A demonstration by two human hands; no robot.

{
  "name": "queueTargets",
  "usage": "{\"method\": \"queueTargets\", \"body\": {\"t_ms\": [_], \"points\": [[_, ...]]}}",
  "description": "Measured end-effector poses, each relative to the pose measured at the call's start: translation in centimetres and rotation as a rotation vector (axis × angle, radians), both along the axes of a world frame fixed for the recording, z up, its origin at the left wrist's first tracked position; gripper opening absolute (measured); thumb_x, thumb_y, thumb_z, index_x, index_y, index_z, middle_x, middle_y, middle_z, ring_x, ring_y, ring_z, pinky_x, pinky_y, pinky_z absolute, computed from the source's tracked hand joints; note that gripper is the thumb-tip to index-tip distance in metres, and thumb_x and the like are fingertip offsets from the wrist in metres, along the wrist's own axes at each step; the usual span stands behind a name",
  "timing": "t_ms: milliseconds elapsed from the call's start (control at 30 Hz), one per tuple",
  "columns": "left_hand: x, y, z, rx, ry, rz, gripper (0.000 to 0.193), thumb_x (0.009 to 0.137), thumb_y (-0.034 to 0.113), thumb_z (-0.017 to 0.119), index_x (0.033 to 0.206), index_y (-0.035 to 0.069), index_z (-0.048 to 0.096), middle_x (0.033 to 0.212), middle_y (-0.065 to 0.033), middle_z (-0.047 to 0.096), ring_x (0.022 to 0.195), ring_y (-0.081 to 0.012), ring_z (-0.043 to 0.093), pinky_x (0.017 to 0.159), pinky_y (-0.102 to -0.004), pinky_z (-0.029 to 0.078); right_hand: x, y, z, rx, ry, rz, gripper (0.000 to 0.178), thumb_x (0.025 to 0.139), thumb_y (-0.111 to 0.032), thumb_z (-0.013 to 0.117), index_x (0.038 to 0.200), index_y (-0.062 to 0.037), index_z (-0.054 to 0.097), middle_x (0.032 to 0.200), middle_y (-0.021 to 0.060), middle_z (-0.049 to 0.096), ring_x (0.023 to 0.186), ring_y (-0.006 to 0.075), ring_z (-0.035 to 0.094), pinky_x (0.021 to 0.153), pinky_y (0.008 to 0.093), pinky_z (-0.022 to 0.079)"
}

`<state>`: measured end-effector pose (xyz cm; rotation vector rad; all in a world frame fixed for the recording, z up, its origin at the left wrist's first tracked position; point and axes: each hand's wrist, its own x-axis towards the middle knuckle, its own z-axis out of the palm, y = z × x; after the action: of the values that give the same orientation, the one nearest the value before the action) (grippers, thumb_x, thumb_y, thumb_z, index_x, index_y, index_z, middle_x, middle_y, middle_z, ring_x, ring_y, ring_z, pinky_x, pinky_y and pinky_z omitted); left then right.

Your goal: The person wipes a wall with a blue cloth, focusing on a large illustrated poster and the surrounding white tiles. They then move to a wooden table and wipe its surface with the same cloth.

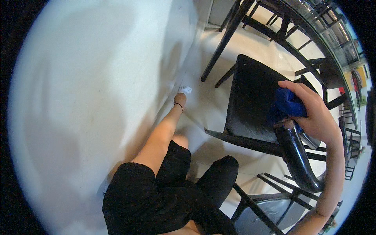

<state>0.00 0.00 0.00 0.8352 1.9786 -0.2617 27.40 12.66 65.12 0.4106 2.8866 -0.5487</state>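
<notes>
A bunched dark blue cloth [289, 102] is in my right hand [311, 107], its fingers wrapped over it. The cloth is pressed against the black chair [254, 94], by the end of a glossy curved black rail [295, 156]. My left arm stretches forward along the white wall, a thin dark band at the wrist. At its end my left hand [180, 100] looks small and rounded, its fingers hidden from view. A small crumpled white thing [186, 89] shows just past that hand; whether the hand touches it I cannot tell.
A white wall [98, 98] fills the left side. A dark table with a glass-like top [313, 31] and black legs stands at the upper right, further chairs beyond it. Another black chair [266, 207] is at the lower right. My bent knees [219, 172] are close below.
</notes>
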Motion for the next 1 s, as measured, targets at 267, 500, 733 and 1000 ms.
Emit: {"method": "queueTargets", "body": {"t_ms": [267, 500, 733, 1000], "points": [[2.5, 0.4, 3.5, 0.314, 0.201, 0.252, 0.056, 0.079, 0.015, 0.055, 0.133, 0.014, 0.043, 0.15, -0.007, 0.009, 0.132, -0.033, 0.026, 0.1, -0.0457, 0.038, -0.3, -0.2, -0.1, -0.005, -0.013, -0.008, 0.068, 0.059, 0.014, 0.054, 0.123, -0.0093, 0.048, 0.105, 0.0154, 0.055, 0.096, 0.0326, 0.057, 0.082, 0.0356, 0.046], [0.9, 0.0, 6.2, 0.273, 0.229, 0.202, 0.064, 0.078, 0.02, 0.054, 0.137, 0.006, 0.035, 0.148, -0.012, 0.018, 0.135, -0.0307, 0.024, 0.107, -0.042, 0.03, -0.4, -0.4, -0.2, -0.083, -0.085, -0.063, 0.072, 0.054, 0.014, 0.053, 0.122, -0.0084, 0.049, 0.107, 0.0171, 0.055, 0.097, 0.0352, 0.057, 0.083, 0.0364, 0.046], [-1.4, 1.7, 0.1, 0.222, 0.232, 0.18, 0.063, 0.079, 0.019, 0.051, 0.137, 0.003, 0.032, 0.143, -0.0149, 0.027, 0.13, -0.0328, 0.031, 0.105, -0.0412, 0.033, -0.7, -0.5, 0.5, -0.042, -0.05, -0.078, 0.069, 0.057, 0.013, 0.057, 0.122, -0.0077, 0.05, 0.108, 0.0176, 0.054, 0.097, 0.0362, 0.057, 0.082, 0.0359, 0.046], [-0.4, 0.7, -1.1, 0.255, 0.223, 0.192, 0.061, 0.081, 0.018, 0.047, 0.137, 0.0, 0.029, 0.136, -0.0182, 0.038, 0.124, -0.0353, 0.039, 0.103, -0.0402, 0.036, -0.6, 0.1, 0.9, -0.013, -0.068, -0.006, 0.072, 0.059, 0.011, 0.056, 0.127, -0.0106, 0.046, 0.117, 0.0176, 0.052, 0.105, 0.0361, 0.055, 0.088, 0.0391, 0.047]]}}
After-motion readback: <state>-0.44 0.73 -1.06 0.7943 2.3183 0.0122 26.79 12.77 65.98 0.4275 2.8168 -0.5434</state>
